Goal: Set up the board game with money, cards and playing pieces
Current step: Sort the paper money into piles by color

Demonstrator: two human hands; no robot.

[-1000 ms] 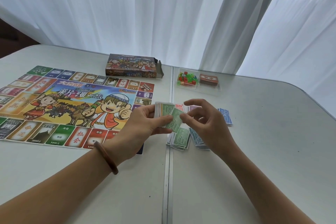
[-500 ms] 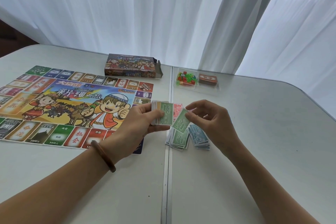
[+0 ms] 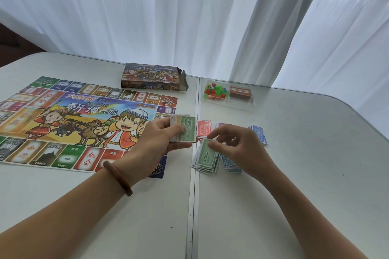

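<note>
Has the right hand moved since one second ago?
Yes. The right hand has come down from beside the held stack toward the green 500 pile.

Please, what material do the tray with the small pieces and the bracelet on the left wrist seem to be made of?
The tray looks like thin clear plastic: the table shows through it, and its rims catch light. The bracelet looks like polished wood, brown and smooth with a soft sheen, though resin or stone is possible.
</note>
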